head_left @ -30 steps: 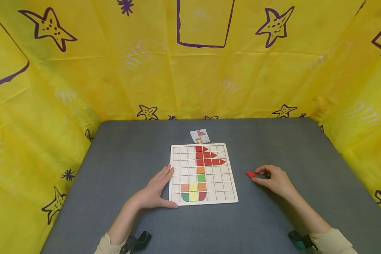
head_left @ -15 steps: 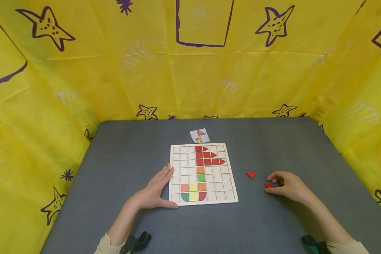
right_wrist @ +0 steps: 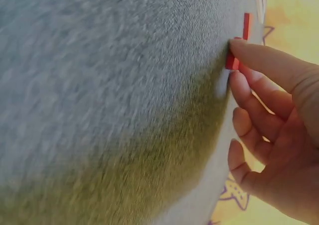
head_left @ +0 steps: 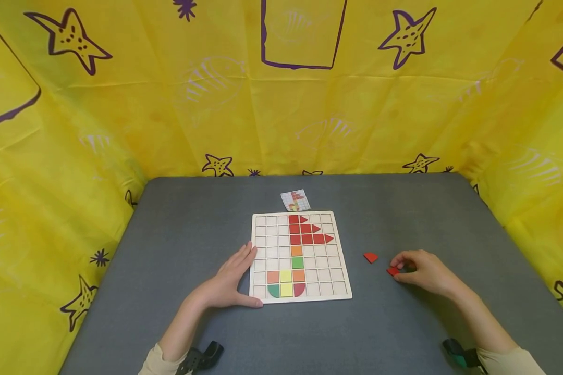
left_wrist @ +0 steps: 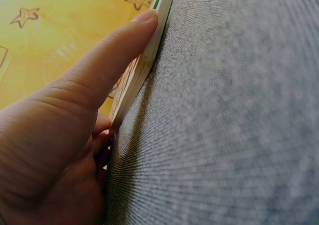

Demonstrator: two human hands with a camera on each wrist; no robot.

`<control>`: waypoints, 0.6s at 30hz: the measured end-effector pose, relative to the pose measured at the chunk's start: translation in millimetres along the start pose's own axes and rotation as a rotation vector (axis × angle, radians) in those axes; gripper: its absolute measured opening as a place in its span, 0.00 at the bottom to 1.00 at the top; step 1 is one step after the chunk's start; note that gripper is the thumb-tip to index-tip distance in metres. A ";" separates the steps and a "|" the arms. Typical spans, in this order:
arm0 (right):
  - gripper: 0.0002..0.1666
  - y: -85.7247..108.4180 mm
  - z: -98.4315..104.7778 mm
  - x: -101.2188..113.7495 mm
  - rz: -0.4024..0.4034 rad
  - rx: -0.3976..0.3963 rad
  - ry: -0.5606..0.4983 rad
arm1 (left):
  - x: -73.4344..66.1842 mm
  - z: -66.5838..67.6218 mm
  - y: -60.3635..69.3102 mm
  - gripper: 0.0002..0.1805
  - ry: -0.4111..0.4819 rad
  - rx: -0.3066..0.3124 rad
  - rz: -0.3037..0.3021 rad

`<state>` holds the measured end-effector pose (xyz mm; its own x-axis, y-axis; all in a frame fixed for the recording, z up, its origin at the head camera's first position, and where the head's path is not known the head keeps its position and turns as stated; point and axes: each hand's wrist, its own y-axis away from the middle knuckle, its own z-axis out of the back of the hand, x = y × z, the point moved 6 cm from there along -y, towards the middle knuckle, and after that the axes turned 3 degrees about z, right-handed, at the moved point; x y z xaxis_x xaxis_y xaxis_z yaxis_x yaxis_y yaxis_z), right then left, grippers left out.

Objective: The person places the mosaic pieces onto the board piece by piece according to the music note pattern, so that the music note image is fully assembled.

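My left hand (head_left: 226, 284) rests at the left edge of a white gridded puzzle board (head_left: 266, 241). Its fingers lie extended along that side, and the thumb (left_wrist: 124, 43) touches the near left corner. To the right of the board, my right hand (head_left: 424, 272) pinches a small red tile (head_left: 392, 271) between thumb and fingers, at the table surface. Part of this tile is hidden by the fingertips. A second red tile (head_left: 370, 258), pointed at one end, lies loose between the board and that hand. Red, orange, green, yellow and salmon pieces fill some of the board's cells.
A small printed card (head_left: 295, 200) with a coloured grid pattern lies just beyond the board's far edge. The grey table (head_left: 197, 219) is bordered at the back and sides by yellow cloth (head_left: 281, 120) with starfish drawings.
My right hand let go of the first red tile, leaving it on the table, and moved right and nearer to another red tile, which it now pinches. The left hand and board stayed put.
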<state>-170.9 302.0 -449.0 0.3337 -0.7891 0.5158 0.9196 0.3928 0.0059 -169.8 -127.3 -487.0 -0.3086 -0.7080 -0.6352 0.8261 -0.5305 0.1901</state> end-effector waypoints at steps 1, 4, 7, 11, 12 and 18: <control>0.11 -2.0 -0.7 1.3 0.019 -0.008 0.008 | 0.0 0.0 0.1 0.68 0.000 0.000 0.000; 0.14 -6.6 -3.1 5.4 0.080 -0.052 0.029 | 0.2 0.1 0.4 0.68 0.000 -0.001 -0.001; 0.17 -9.4 -5.9 10.0 0.156 -0.114 0.047 | 0.3 0.1 0.3 0.68 -0.001 -0.003 -0.003; 0.18 -10.4 -8.0 13.0 0.199 -0.191 0.078 | 0.2 -0.2 -0.2 0.68 -0.003 -0.002 -0.004; 0.18 -10.3 -7.9 12.7 0.190 -0.206 0.084 | 0.2 -0.3 -0.4 0.68 -0.004 -0.001 -0.003; 0.13 -8.3 -3.2 6.2 0.034 -0.235 0.061 | 1.1 -0.8 -1.1 0.68 -0.003 0.003 0.007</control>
<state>-175.8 292.3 -448.6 0.3710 -0.8070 0.4595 0.9281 0.3049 -0.2137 -170.7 -127.1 -488.5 -0.3046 -0.7131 -0.6315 0.8265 -0.5273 0.1968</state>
